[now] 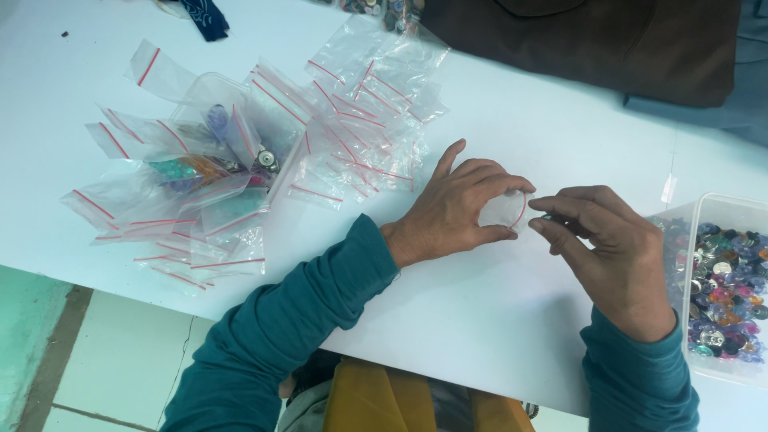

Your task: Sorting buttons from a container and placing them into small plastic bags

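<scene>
My left hand (460, 210) holds a small clear zip bag (506, 213) with a red seal strip, fingers curled around its mouth, just above the white table (496, 312). Right beside it, my right hand (612, 248) pinches a small dark object at the bag's opening; the object is mostly hidden by my fingertips. Both arms wear teal sleeves.
A clear plastic tub (720, 280) of colourful buttons sits at the right edge. A heap of filled zip bags (208, 172) lies at the left, with empty bags (360, 120) fanned out behind my left hand. A dark brown cloth (592, 40) lies at the far side.
</scene>
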